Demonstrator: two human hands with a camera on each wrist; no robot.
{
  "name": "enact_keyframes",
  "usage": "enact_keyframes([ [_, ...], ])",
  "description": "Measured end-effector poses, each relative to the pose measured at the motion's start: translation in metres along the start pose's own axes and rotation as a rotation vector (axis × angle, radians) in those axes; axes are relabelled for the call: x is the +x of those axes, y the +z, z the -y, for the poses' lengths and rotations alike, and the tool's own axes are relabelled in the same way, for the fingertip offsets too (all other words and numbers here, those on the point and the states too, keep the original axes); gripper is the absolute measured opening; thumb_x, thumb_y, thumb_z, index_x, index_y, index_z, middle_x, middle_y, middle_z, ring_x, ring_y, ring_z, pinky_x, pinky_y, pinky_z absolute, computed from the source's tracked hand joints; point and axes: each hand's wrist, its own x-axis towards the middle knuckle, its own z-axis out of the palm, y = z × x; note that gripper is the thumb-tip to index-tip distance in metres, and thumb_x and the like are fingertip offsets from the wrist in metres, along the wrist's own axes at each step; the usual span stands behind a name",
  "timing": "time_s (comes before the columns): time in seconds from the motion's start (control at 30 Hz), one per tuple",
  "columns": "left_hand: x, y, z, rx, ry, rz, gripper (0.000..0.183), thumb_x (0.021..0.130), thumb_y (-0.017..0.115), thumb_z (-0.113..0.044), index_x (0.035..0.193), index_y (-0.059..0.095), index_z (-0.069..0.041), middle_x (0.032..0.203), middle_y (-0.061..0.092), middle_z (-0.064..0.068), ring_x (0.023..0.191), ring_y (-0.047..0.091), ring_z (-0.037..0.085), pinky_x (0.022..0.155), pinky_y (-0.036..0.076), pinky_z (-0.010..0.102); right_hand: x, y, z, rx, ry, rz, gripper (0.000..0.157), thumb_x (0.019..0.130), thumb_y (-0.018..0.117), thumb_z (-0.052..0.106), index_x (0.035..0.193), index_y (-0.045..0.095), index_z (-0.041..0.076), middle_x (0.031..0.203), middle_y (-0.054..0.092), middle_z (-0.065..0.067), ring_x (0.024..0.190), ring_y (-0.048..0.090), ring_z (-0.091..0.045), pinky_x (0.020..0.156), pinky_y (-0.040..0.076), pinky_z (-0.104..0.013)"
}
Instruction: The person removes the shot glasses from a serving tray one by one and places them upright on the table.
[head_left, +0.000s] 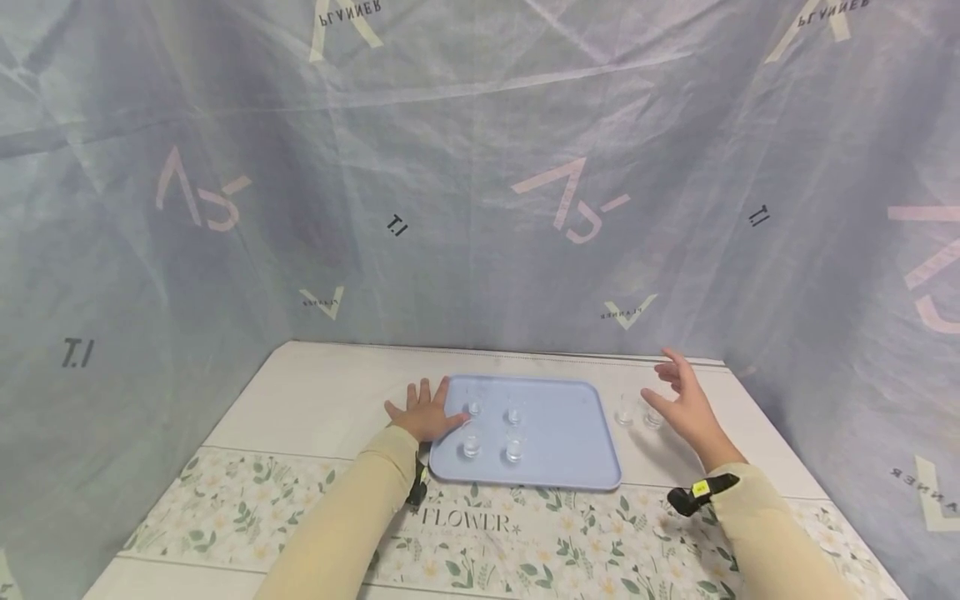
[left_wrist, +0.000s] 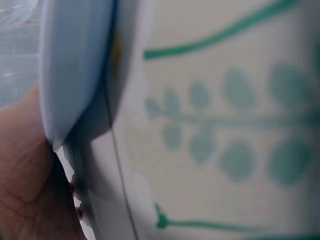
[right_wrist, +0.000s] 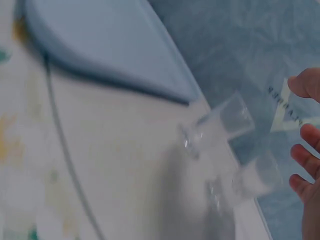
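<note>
A light blue tray [head_left: 566,429] lies on the table, bearing several small clear glasses, among them a front-left glass [head_left: 471,447] and a front-right glass [head_left: 514,451]. My left hand [head_left: 426,417], fingers spread, rests at the tray's left edge; the left wrist view shows its palm [left_wrist: 22,160] against the rim. Two more clear glasses stand upright right of the tray: a nearer-to-tray glass [right_wrist: 217,125] and an outer glass [right_wrist: 245,182]. My right hand [head_left: 692,417] is beside the outer glass, thumb and fingers apart, with nothing held.
The white table [head_left: 300,400] has a floral band [head_left: 570,533] along its front, marked FLOWER. A grey-blue printed cloth [head_left: 465,275] hangs behind the table and along both sides.
</note>
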Motion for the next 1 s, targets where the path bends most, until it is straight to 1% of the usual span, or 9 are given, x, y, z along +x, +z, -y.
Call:
enact_keyframes([
  [0.1,0.001,-0.001,0.0,0.0,-0.003,0.007,0.094,0.094,0.045,-0.073,0.165,0.007,-0.023,0.168,0.005,0.02,0.154,0.0,0.042,0.109,-0.001,0.08,0.007,0.007,0.009,0.024,-0.02,-0.02,0.082,0.09,0.074,0.005,0.156,0.025,0.002,0.135,0.05,-0.034,0.129,0.044,-0.051,0.111,0.028,-0.067],
  [0.17,0.005,0.002,0.002,-0.002,-0.001,-0.002,0.096,0.093,0.045,-0.075,0.165,0.008,-0.024,0.168,0.006,0.021,0.154,0.001,0.044,0.109,0.0,0.08,0.011,0.014,0.014,0.044,-0.036,-0.026,0.082,0.089,0.074,0.005,0.156,0.026,0.003,0.135,0.05,-0.034,0.13,0.044,-0.05,0.112,0.028,-0.066],
  [0.4,0.008,0.004,0.001,-0.003,-0.014,0.002,0.097,0.092,0.046,-0.075,0.165,0.009,-0.023,0.169,0.004,0.02,0.154,-0.001,0.043,0.108,-0.003,0.081,0.021,0.037,0.031,0.139,-0.079,-0.027,0.082,0.089,0.074,0.002,0.157,0.028,0.005,0.134,0.051,-0.032,0.131,0.045,-0.048,0.115,0.027,-0.062],
  [0.57,0.012,0.008,0.002,-0.001,-0.013,-0.008,0.1,0.09,0.044,-0.079,0.164,0.01,-0.022,0.168,0.006,0.022,0.153,-0.001,0.045,0.106,-0.004,0.083,0.025,0.054,0.039,0.19,-0.081,-0.03,0.081,0.088,0.075,-0.001,0.155,0.03,0.005,0.133,0.052,-0.03,0.129,0.047,-0.045,0.116,0.028,-0.059],
  [0.63,0.01,0.006,0.002,-0.003,-0.014,-0.004,0.099,0.091,0.045,-0.078,0.165,0.009,-0.022,0.168,0.005,0.022,0.153,-0.001,0.045,0.106,-0.004,0.082,0.026,0.061,0.042,0.207,-0.075,-0.031,0.08,0.088,0.075,-0.001,0.155,0.031,0.005,0.132,0.052,-0.03,0.128,0.048,-0.043,0.115,0.03,-0.059],
  [0.73,0.005,0.002,-0.001,-0.001,-0.011,0.002,0.097,0.093,0.045,-0.075,0.165,0.009,-0.022,0.168,0.005,0.021,0.154,0.0,0.044,0.108,-0.002,0.081,0.026,0.07,0.052,0.255,-0.05,-0.022,0.08,0.088,0.074,-0.002,0.155,0.03,0.004,0.134,0.051,-0.032,0.128,0.048,-0.045,0.114,0.031,-0.06],
  [0.87,-0.001,-0.004,-0.003,0.009,-0.001,-0.004,0.094,0.094,0.047,-0.071,0.165,0.011,-0.021,0.168,0.008,0.023,0.153,0.003,0.045,0.108,0.003,0.081,0.018,0.076,0.079,0.35,-0.014,0.012,0.078,0.089,0.071,-0.006,0.154,0.028,-0.002,0.136,0.046,-0.037,0.13,0.045,-0.051,0.114,0.031,-0.062],
  [0.93,0.001,-0.001,-0.001,0.008,0.006,-0.011,0.095,0.093,0.046,-0.073,0.165,0.01,-0.022,0.167,0.009,0.023,0.153,0.004,0.046,0.108,0.003,0.082,0.014,0.078,0.089,0.391,-0.016,0.027,0.077,0.088,0.07,-0.008,0.153,0.028,-0.005,0.135,0.046,-0.039,0.13,0.044,-0.053,0.113,0.032,-0.064],
  [1.0,0.001,0.0,-0.001,0.004,0.006,-0.012,0.096,0.093,0.047,-0.073,0.164,0.011,-0.021,0.167,0.01,0.024,0.153,0.004,0.046,0.108,0.003,0.082,0.012,0.083,0.092,0.433,-0.042,0.031,0.077,0.087,0.07,-0.01,0.152,0.028,-0.007,0.133,0.046,-0.041,0.128,0.044,-0.056,0.11,0.033,-0.066],
])
